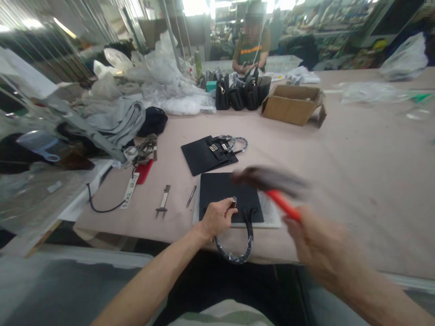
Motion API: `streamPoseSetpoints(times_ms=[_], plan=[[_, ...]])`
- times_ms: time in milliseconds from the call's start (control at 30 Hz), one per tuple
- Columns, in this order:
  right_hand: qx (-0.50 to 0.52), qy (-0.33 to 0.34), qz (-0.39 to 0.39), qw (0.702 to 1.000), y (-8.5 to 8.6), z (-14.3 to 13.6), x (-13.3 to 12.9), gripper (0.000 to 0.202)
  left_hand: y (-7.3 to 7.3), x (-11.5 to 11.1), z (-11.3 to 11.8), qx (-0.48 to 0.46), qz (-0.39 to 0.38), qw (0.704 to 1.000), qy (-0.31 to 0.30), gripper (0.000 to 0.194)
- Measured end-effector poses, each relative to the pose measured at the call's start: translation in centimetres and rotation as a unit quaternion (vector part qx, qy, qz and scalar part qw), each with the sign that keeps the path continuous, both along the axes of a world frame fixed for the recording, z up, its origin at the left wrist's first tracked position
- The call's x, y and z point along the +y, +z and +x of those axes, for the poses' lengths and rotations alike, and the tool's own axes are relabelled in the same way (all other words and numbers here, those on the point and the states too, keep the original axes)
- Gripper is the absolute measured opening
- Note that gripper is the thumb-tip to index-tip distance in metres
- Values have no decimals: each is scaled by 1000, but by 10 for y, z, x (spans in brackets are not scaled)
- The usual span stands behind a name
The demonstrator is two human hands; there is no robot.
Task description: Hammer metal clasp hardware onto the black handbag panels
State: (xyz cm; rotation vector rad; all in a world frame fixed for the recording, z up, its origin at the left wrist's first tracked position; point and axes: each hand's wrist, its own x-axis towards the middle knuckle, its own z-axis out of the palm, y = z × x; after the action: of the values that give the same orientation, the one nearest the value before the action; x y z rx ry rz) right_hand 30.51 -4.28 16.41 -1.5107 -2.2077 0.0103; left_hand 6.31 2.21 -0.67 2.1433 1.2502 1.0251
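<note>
My left hand [219, 218] pinches a small metal piece [234, 201] upright on a black panel [217, 188]. This panel lies on a pale slab [272, 213] at the table's front edge. A dark handle in clear wrap [234, 259] loops from the panel over the edge. At the right, my right hand [306, 231] is closed round the red grip of a hammer [283, 203]. The hammer's blurred head is raised over the right part of the panel. Behind the slab rests another black panel with wrapped handles and metal fittings [200, 156].
Left of the slab lie a thin metal rod [191, 196] and a caliper-like tool [163, 201]. Black bags [222, 94] and an open cardboard box [294, 106] stand farther back. Plastic wrapping [163, 81] is heaped at the back left. A person [251, 50] is across the table.
</note>
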Motion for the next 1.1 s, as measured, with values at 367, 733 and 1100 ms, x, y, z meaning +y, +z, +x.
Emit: streamPoseSetpoints(times_ms=[367,733,1100], plan=[[-23,24,-44,998,-19,1,0,37,-1,0,1,10,1,1000,11,7],[137,-215,-305,918,-95,49,63,37,15,-2,-4,-40,-73,996,-20,23],[68,36,-55,995,-145,-19,68,45,19,4,-11,-12,-71,996,-51,12]])
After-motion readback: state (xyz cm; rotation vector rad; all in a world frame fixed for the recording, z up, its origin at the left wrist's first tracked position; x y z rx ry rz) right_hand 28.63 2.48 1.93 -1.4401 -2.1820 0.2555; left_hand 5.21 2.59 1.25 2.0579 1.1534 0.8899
